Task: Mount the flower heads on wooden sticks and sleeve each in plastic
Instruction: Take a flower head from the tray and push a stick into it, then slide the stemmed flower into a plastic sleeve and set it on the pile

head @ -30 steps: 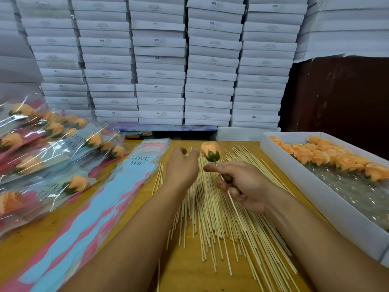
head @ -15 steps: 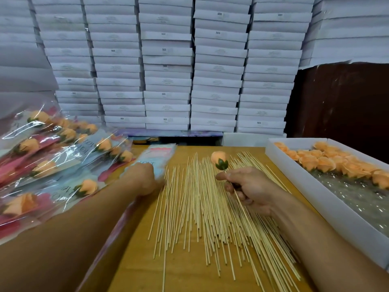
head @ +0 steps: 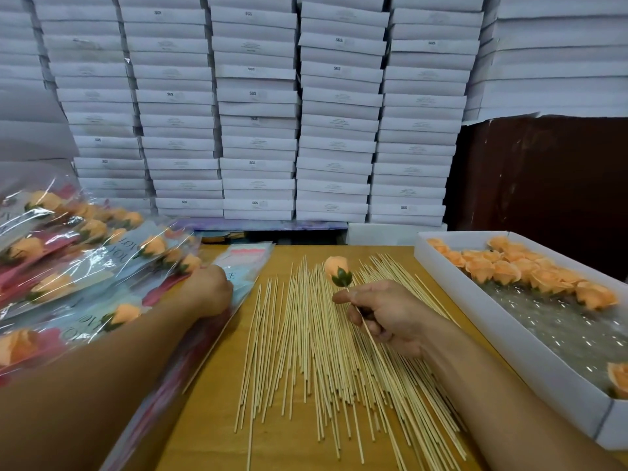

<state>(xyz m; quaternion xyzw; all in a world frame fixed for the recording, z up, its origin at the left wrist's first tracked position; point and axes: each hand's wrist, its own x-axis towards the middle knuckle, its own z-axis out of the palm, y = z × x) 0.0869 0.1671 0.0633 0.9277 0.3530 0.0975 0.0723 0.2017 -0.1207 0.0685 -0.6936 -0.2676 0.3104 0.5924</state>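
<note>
- The right hand (head: pixel 384 317) pinches a thin wooden stick (head: pixel 368 329) between thumb and fingers, with a peach flower head (head: pixel 334 266) already stuck on the stick's top end.
- The stick leans: the flower end points up and away from the person, and the bare end runs down toward the person's right arm.
- The left hand (head: pixel 207 290) is off to the left, resting on the stack of empty plastic sleeves (head: pixel 243 263). Its fingers are hidden under the hand, so I cannot tell if they are gripping a sleeve yet.
- The two hands are apart, with some loose sticks (head: pixel 306 351) lying on the wooden table (head: pixel 210 419) between them.
- The sleeve stack lies to the left of the flower, and its long side runs from near to far. I think the next move is to pull one sleeve free and bring it to the flower. The left hand is the nearer one for that.
- Further left is a heap of finished flowers in sleeves (head: pixel 85 260). It touches the sleeve stack, so it could get bumped.
- On the right is a white box (head: pixel 509 338) with more flower heads waiting inside.
- Behind the table is a tall wall of stacked white boxes (head: pixel 258 107).
</note>
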